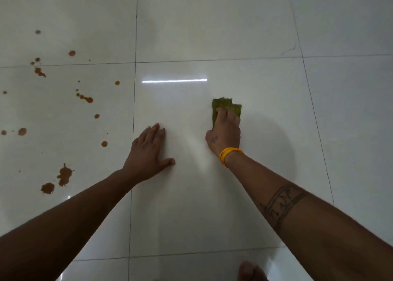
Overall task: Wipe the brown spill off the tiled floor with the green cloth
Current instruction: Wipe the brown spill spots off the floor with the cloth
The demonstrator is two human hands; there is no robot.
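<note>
My right hand (225, 132) clenched on the cloth (226, 106), pressing it to the floor (212, 195), my left hand (148, 153) flat with fingers released, spill (64, 175) well left, untouched.

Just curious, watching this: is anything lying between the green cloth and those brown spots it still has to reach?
Only the person's own left hand, pressed flat on the floor between the green cloth under the right hand and the brown spill on the left tiles. Otherwise just bare tile.
</note>
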